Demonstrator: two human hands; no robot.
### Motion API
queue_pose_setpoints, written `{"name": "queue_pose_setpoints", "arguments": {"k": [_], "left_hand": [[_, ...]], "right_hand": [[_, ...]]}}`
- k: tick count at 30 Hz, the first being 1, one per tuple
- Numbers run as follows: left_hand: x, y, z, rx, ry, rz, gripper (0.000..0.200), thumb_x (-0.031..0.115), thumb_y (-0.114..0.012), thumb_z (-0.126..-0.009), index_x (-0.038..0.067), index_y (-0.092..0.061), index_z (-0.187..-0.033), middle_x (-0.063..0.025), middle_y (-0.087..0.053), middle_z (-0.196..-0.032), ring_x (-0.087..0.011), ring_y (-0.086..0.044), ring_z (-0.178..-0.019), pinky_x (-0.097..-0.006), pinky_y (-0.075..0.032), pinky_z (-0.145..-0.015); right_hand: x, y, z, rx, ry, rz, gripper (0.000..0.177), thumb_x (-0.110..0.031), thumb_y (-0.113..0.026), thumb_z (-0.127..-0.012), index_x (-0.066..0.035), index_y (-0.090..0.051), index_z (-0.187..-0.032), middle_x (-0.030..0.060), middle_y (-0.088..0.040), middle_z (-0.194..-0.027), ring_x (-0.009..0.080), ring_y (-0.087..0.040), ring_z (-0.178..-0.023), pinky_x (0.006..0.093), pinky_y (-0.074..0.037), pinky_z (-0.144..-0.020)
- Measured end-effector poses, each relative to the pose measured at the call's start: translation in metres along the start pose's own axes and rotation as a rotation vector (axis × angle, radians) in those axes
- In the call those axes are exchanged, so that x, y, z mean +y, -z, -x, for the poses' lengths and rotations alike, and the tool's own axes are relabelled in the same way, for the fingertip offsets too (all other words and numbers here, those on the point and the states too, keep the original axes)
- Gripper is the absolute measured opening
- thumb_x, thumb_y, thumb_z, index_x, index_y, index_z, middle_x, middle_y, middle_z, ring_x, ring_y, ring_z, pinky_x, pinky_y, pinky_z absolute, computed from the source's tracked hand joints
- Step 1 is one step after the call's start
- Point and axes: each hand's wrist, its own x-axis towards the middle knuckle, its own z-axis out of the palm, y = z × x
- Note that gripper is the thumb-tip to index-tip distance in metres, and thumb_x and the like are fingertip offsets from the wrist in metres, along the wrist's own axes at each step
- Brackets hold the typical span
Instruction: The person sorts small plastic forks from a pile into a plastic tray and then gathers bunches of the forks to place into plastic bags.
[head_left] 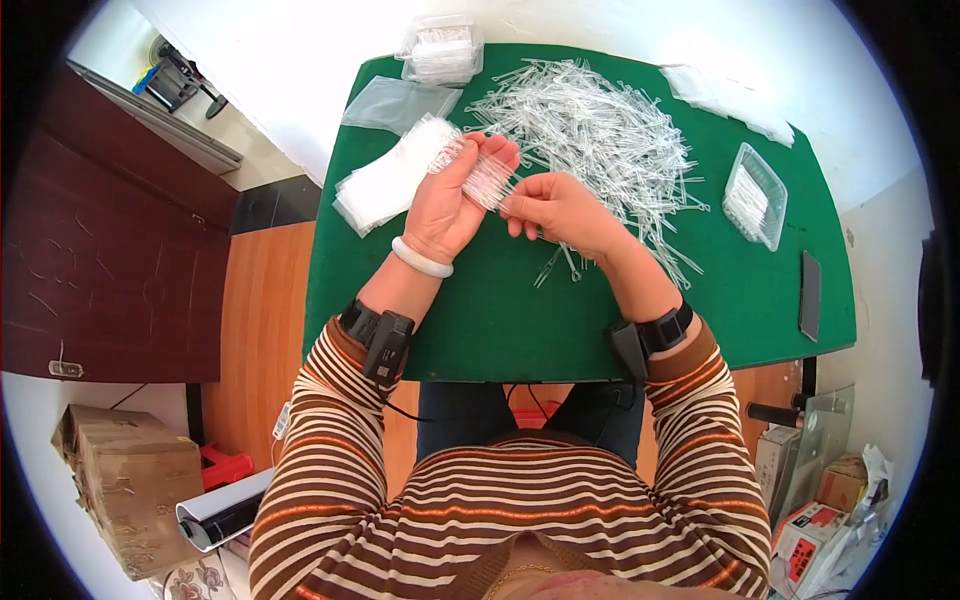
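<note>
My left hand, palm up, is closed around a bundle of thin clear plastic sticks, with the thumb over it. At the bundle's right end, the fingers of my right hand are pinched on stick ends. Which sticks the right fingers grip is too fine to make out. Just beyond my hands spreads a large heap of clear plastic sticks with looped ends. A few stray sticks lie below my right hand. Beside my left hand is a fanned stack of clear plastic bags.
At the back left stand a clear box of sticks and a flat plastic sheet. To the right are a clear tray with sticks, a dark flat phone-like object and plastic bags. All rest on the green tabletop.
</note>
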Motion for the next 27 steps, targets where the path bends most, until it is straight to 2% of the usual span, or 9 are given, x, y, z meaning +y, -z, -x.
{"name": "queue_pose_setpoints", "arguments": {"k": [5,9,13,14,17,18,21,25,27], "left_hand": [[0.002,0.007,-0.002,0.032,-0.034,0.041,0.017,0.010,-0.052,-0.102,-0.001,-0.054,-0.115,-0.0194,-0.063,-0.113,-0.0355,-0.062,-0.112,-0.0513,-0.050,-0.103],[0.001,0.007,0.003,0.137,0.132,-0.108,0.017,0.012,-0.052,-0.103,0.000,-0.056,-0.114,-0.0193,-0.063,-0.116,-0.0338,-0.063,-0.111,-0.0486,-0.053,-0.101],[-0.003,-0.006,0.009,0.018,0.398,-0.265,0.019,0.013,-0.053,-0.103,-0.002,-0.056,-0.114,-0.0200,-0.064,-0.113,-0.0335,-0.066,-0.105,-0.0480,-0.056,-0.095],[-0.003,-0.006,0.010,-0.006,0.439,-0.239,0.019,0.013,-0.053,-0.102,-0.002,-0.056,-0.114,-0.0200,-0.065,-0.112,-0.0334,-0.067,-0.104,-0.0481,-0.056,-0.095],[-0.001,-0.010,0.012,-0.052,0.513,-0.189,0.020,0.012,-0.054,-0.102,-0.003,-0.056,-0.115,-0.0200,-0.065,-0.111,-0.0332,-0.067,-0.102,-0.0483,-0.056,-0.095],[-0.001,-0.014,0.014,-0.059,0.532,-0.204,0.020,0.012,-0.056,-0.101,-0.003,-0.057,-0.114,-0.0200,-0.065,-0.110,-0.0332,-0.068,-0.100,-0.0486,-0.057,-0.094],[-0.001,-0.018,0.015,-0.071,0.570,-0.235,0.019,0.011,-0.059,-0.099,-0.003,-0.058,-0.112,-0.0200,-0.065,-0.109,-0.0331,-0.069,-0.098,-0.0492,-0.058,-0.091],[-0.004,-0.007,0.012,-0.113,0.522,-0.250,0.019,0.011,-0.058,-0.100,-0.004,-0.060,-0.111,-0.0177,-0.066,-0.103,-0.0306,-0.069,-0.093,-0.0479,-0.058,-0.091],[-0.010,-0.005,0.008,0.052,0.398,-0.232,0.018,0.012,-0.057,-0.100,-0.004,-0.060,-0.108,-0.0161,-0.066,-0.098,-0.0285,-0.069,-0.089,-0.0445,-0.059,-0.088]], "right_hand": [[-0.006,0.014,0.004,0.132,0.039,0.066,0.018,-0.021,-0.065,-0.092,-0.005,-0.068,-0.085,-0.0008,-0.066,-0.074,0.0035,-0.052,-0.060,0.0176,-0.036,-0.050],[0.006,0.031,-0.007,0.355,0.321,0.041,0.016,-0.020,-0.065,-0.092,-0.007,-0.066,-0.082,-0.0019,-0.064,-0.074,0.0026,-0.050,-0.061,0.0175,-0.035,-0.050],[0.002,0.049,-0.002,0.468,0.276,-0.046,0.014,-0.019,-0.064,-0.092,-0.008,-0.065,-0.083,-0.0029,-0.061,-0.073,0.0034,-0.049,-0.061,0.0194,-0.037,-0.053],[0.000,0.053,0.001,0.472,0.274,-0.045,0.014,-0.019,-0.064,-0.092,-0.008,-0.065,-0.083,-0.0029,-0.061,-0.073,0.0034,-0.049,-0.061,0.0194,-0.037,-0.053],[-0.005,0.064,0.009,0.135,0.130,-0.018,0.014,-0.018,-0.062,-0.093,-0.006,-0.066,-0.085,-0.0045,-0.059,-0.073,0.0036,-0.049,-0.062,0.0208,-0.039,-0.056],[-0.002,0.060,0.007,0.134,0.130,-0.018,0.014,-0.018,-0.062,-0.093,-0.006,-0.066,-0.085,-0.0045,-0.059,-0.073,0.0036,-0.049,-0.062,0.0208,-0.039,-0.056],[0.009,0.038,-0.004,0.274,0.315,0.393,0.013,-0.015,-0.064,-0.092,-0.003,-0.066,-0.088,-0.0054,-0.059,-0.073,0.0037,-0.048,-0.063,0.0220,-0.040,-0.058],[-0.001,0.020,0.000,0.455,0.467,0.333,0.012,-0.014,-0.069,-0.090,-0.002,-0.065,-0.090,-0.0059,-0.060,-0.074,0.0033,-0.049,-0.065,0.0222,-0.040,-0.058],[-0.010,0.013,0.010,0.355,0.468,0.367,0.012,-0.013,-0.071,-0.088,-0.003,-0.065,-0.092,-0.0046,-0.061,-0.074,0.0051,-0.051,-0.065,0.0235,-0.041,-0.058]]}}
